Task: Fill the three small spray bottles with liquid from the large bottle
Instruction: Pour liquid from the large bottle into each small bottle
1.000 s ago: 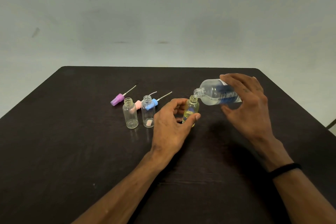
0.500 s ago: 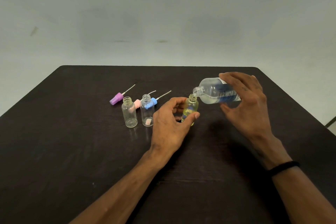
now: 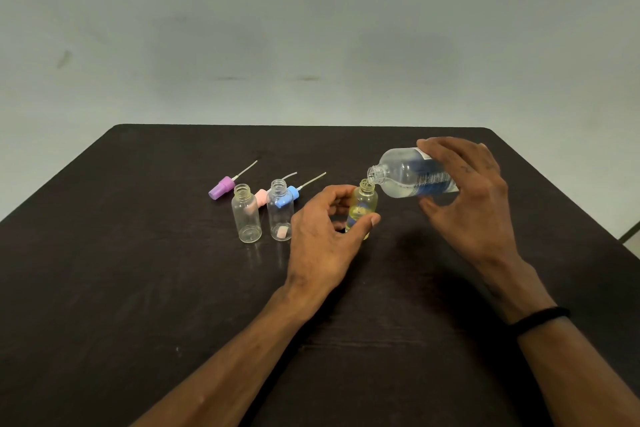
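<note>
A dark counter [image 3: 138, 288] fills the lower part of the view, with a pale wall [image 3: 311, 28] behind its far edge. Over the counter's right side, the right hand [image 3: 471, 204] grips the large clear bottle [image 3: 412, 177], fingers [image 3: 446, 149] curled over its top and thumb beneath; the bottle is tipped nearly flat, its open neck pointing left and down, right at the mouth of a small spray bottle [image 3: 363, 208]. A black band [image 3: 540, 319] circles that wrist. The left hand [image 3: 325, 239] holds this small bottle upright on the counter near the middle, thumb on its near side and fingers curled round its far side; it looks yellowish, and how full it is cannot be told. To its left stand two more uncapped small bottles, the middle one [image 3: 280, 215] and the leftmost one [image 3: 246, 215], just beside each other. Beyond them lie three spray caps with thin tubes: a purple cap [image 3: 220, 187] farthest left, a pink cap [image 3: 261, 196] between the two bottles, and a blue cap [image 3: 287, 196] behind the middle bottle.
</note>
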`<control>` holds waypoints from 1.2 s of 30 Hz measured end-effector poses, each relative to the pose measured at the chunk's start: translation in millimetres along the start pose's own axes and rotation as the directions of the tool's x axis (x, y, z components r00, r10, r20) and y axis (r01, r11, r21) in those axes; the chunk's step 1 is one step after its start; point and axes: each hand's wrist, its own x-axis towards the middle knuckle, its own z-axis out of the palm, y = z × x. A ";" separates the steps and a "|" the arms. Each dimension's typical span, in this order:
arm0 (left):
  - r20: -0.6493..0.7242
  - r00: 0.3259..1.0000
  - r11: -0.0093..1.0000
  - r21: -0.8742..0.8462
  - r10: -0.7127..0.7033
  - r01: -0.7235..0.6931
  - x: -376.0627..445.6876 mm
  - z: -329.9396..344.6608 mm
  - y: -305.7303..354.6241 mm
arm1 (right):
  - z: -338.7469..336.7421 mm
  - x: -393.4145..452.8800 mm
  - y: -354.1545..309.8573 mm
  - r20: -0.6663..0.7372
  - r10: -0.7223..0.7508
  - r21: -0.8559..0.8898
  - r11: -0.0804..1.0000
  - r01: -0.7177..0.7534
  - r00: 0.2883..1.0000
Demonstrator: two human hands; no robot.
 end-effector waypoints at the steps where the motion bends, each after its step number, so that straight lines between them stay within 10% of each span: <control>1: -0.001 1.000 1.000 -0.002 -0.001 0.001 0.1 0.2 0.1 | -0.4 0.3 0.3 0.001 -0.003 -0.001 1.000 0.003 1.000; 36: -0.011 1.000 1.000 -0.007 -0.002 0.002 -0.7 -0.4 0.6 | -1.3 0.2 -1.8 -0.006 -0.010 0.000 1.000 0.010 1.000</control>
